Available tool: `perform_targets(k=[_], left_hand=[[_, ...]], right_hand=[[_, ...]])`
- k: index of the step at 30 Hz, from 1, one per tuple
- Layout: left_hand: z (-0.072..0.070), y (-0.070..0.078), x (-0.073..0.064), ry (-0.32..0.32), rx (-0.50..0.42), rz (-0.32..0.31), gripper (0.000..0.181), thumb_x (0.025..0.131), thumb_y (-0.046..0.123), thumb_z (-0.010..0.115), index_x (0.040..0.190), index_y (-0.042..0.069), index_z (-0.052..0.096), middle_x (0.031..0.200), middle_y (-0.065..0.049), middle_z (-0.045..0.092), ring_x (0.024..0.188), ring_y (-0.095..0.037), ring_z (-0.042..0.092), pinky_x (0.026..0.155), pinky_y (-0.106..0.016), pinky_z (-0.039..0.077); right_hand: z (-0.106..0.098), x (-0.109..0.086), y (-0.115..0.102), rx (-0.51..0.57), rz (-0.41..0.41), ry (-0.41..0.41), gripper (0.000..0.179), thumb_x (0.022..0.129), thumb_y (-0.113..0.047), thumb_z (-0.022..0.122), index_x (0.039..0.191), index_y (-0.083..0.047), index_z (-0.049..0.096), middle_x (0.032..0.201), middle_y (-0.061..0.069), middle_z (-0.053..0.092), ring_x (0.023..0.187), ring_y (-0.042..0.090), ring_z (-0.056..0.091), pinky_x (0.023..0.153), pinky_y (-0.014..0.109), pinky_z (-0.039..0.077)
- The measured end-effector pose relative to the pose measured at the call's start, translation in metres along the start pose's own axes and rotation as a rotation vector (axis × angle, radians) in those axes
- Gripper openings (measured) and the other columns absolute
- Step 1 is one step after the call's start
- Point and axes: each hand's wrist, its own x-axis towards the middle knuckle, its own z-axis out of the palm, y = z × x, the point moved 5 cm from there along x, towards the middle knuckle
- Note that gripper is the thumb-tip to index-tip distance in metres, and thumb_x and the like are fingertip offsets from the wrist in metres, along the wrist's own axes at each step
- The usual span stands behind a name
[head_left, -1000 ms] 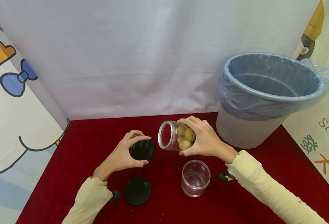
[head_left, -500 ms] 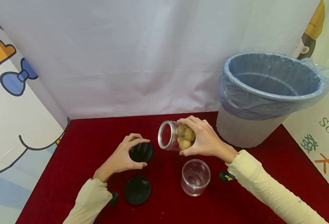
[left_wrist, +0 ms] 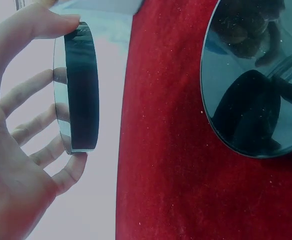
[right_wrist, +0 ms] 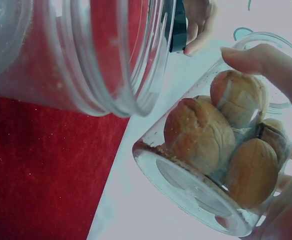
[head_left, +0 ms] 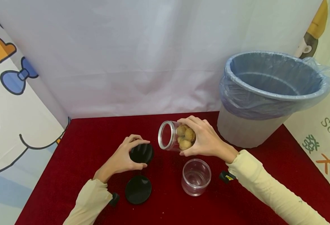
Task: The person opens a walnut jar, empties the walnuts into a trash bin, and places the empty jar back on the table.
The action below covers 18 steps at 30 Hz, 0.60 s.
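Note:
My left hand (head_left: 124,155) grips a round black lid (head_left: 141,153) by its edge, thumb on one side and fingertips on the other; the left wrist view shows the lid (left_wrist: 82,90) edge-on. With my right hand (head_left: 205,137) I hold a clear jar (head_left: 169,136) tilted on its side, its open silver-rimmed mouth facing left toward the lid. Several walnuts (right_wrist: 201,135) sit at the jar's bottom end. Below that jar a second clear jar (head_left: 196,178) stands upright and uncovered on the red cloth. A second black lid (head_left: 138,189) lies flat beneath my left hand.
A large bin (head_left: 239,128) with a blue liner stands at the back right of the red-covered table (head_left: 97,134). A white curtain (head_left: 137,62) hangs behind, and printed cartoon panels (head_left: 18,125) flank the sides.
My left hand with the lid has shifted slightly left and down, a little away from the jar mouth. The right hand and its jar have hardly moved.

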Motion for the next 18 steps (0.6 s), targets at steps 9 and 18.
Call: perform_targets(k=[9, 18], left_hand=[[0.0028, -0.0048, -0.0014, -0.007, 0.001, -0.023, 0.067, 0.067, 0.029, 0.083, 0.129, 0.029, 0.057, 0.126, 0.005, 0.041, 0.116, -0.019, 0.035, 0.089, -0.052, 0.040], [0.0065, -0.0091, -0.0020, -0.010, 0.019, -0.046, 0.065, 0.066, 0.029, 0.082, 0.127, 0.027, 0.058, 0.125, 0.004, 0.042, 0.115, -0.019, 0.035, 0.089, -0.050, 0.040]], right_hand=[[0.0001, -0.0003, 0.0003, -0.005, 0.003, -0.009, 0.092, 0.045, -0.044, 0.090, 0.126, -0.017, 0.054, 0.109, -0.005, 0.055, 0.091, 0.015, 0.052, 0.076, 0.036, 0.035], [0.0004, -0.0009, 0.0019, -0.008, 0.007, -0.016, 0.092, 0.046, -0.046, 0.089, 0.126, -0.019, 0.054, 0.108, -0.006, 0.055, 0.091, 0.014, 0.051, 0.076, 0.035, 0.034]])
